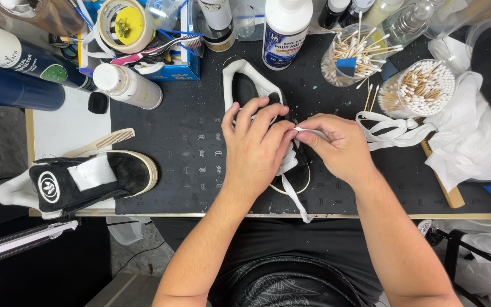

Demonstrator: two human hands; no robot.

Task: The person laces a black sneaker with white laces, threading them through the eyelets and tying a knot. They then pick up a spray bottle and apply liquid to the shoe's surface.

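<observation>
At the far left of the frame, two dark spray cans lie on their sides, and below them a second black sneaker with a white paper tag rests at the left edge of your bench, a tan comb just above it. Further right in the upper part, a white bottle lies tipped beside a roll of tape with a yellow core. In the middle of the frame, your left hand presses down over the black sneaker with white lining, fingers spread and curled across its tongue, holding it against the dark mat. Your right hand sits just beside it, thumb and forefinger pinched shut on the white shoelace, whose loose end trails down past the bench's front edge. Above stands a tall white bottle. To the right, two clear cups of cotton swabs stand in the upper part, a spare white lace is bunched below them, and a white cloth lies crumpled at the far right.
</observation>
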